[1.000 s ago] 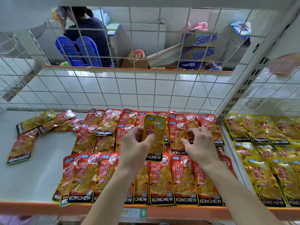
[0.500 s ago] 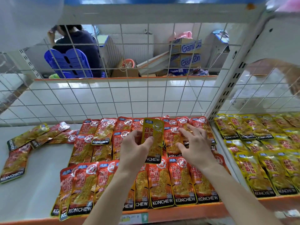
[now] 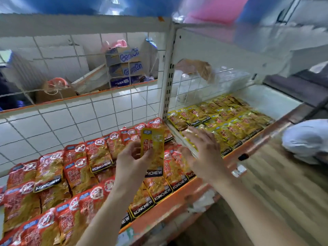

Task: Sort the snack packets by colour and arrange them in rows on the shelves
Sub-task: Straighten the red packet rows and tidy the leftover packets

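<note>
Left hand (image 3: pixel 132 164): thumb and fingers pinched the lower half of one yellow packet (image 3: pixel 153 144) and held it upright, clear of the shelf, above the right end of the red packets (image 3: pixel 78 167). Right hand (image 3: pixel 205 153): open, fingers spread, gripping nothing, hovering just right of the held packet near the front right corner of the left shelf (image 3: pixel 168 206). It was motion-blurred, so contact with the packets beneath could not be told.

Left shelf: red packets lay in overlapping rows from back to front edge. No other yellow one was visible among them, though the left end was cut off by the frame.

Right shelf (image 3: pixel 269 98), beyond the post (image 3: pixel 168 77): yellow packets (image 3: pixel 230 125) in rows along the front and middle, with bare surface at the back right.

Judgement: sorting was well advanced, with both colours largely separated and rowed. The held packet looked like a stray. What remained was to carry it past the post into the yellow rows, then straighten any uneven red rows. Blur limited any check of row neatness.
</note>
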